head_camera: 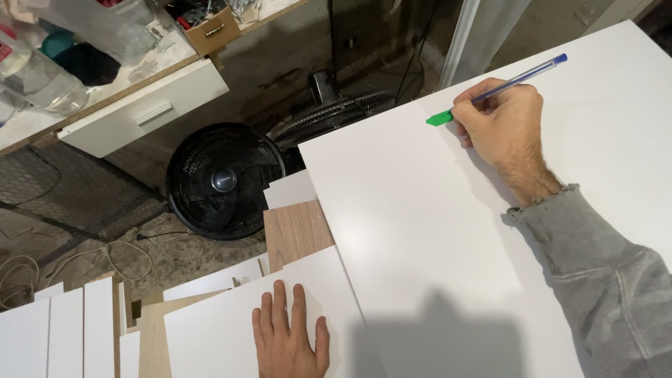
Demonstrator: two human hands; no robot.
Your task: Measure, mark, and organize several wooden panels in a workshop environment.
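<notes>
Two hands busy, my right hand (pixel 500 122) gripping a blue pen (pixel 521 75) by the green tab (pixel 439 118) on the big white panel (pixel 434 231), left hand (pixel 290 339) flat, fingers spread, on a smaller white board (pixel 217 329)

The right hand (pixel 500 122) holds a blue pen (pixel 521 75) on the big white board (pixel 420 231), beside a small green piece (pixel 439 118). The left hand (pixel 290 336) lies flat on a smaller white board (pixel 217 329), left of the big one. A black fan (pixel 224 180) sits on the floor, left of the big board.
</notes>
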